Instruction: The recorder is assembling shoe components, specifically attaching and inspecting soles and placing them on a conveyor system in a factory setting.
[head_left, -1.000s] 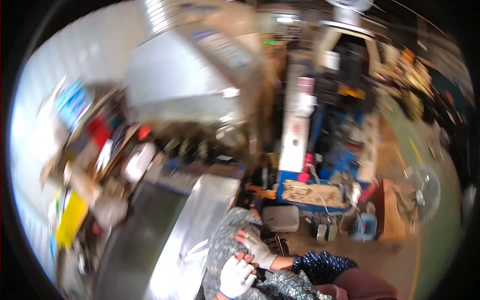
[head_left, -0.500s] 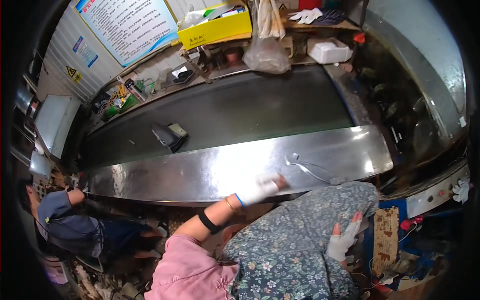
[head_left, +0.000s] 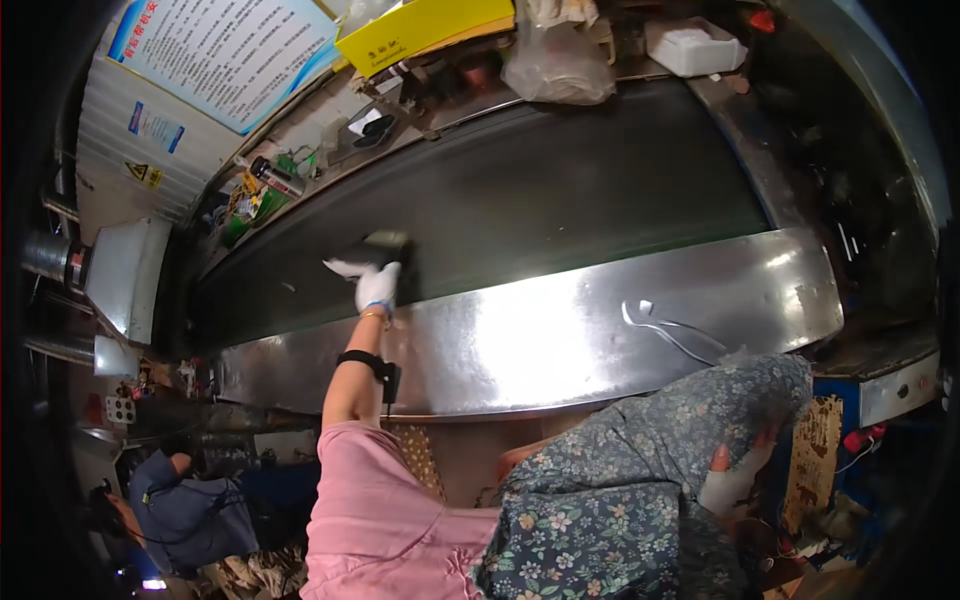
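Observation:
My left hand (head_left: pixel 376 288), in a white glove, reaches across the metal ledge and is closed on a dark piece with a pale patch, which looks like a shoe upper (head_left: pixel 388 242), over the dark belt (head_left: pixel 560 200). Motion blur hides the exact grip. A bracelet and a black strap with a small device are on that forearm. My right hand (head_left: pixel 735 482), gloved in white with bare fingertips, lies by the floral apron (head_left: pixel 600 510) over my lap. Its thumb stands apart from the fingers and nothing shows in it. Shadow dims the fingers.
A shiny metal ledge (head_left: pixel 450 350) edges the belt, with thin pale strips (head_left: pixel 680 335) on its right. Behind stand a yellow box (head_left: pixel 425 35), a plastic bag (head_left: pixel 560 70), a white foam box (head_left: pixel 695 48) and a spray can (head_left: pixel 277 177). Another person (head_left: pixel 195 515) sits at lower left.
My left hand has gone from the ledge's near edge out to the belt and taken hold of the shoe upper, which has shifted and turned. My right hand stays by the apron. The view has shifted.

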